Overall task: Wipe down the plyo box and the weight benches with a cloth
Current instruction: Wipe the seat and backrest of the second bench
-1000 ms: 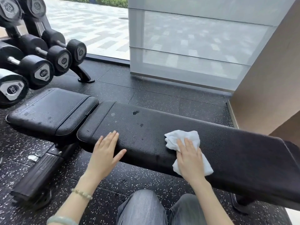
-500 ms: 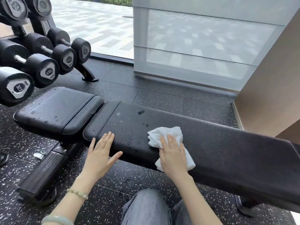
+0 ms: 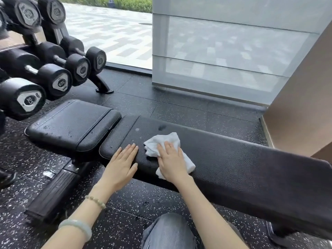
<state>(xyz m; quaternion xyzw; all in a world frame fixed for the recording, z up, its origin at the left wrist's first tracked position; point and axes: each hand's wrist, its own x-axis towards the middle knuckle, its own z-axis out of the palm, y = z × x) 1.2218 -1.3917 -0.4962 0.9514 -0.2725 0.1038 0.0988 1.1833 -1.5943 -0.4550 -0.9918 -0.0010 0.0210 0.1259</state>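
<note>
Right hand (image 3: 171, 162) has slid the cloth (image 3: 161, 142) along the bench (image 3: 233, 159), now just beside the left hand (image 3: 122, 164), both pressing flat, fingers straight.

A long, flat weight bench (image 3: 233, 159) in black pebbled leather lies level, its separate seat pad (image 3: 71, 126) at the left end, both speckled with droplets. A crumpled white cloth (image 3: 158, 139) lies on the bench's long pad, near the seat-pad gap.
</note>
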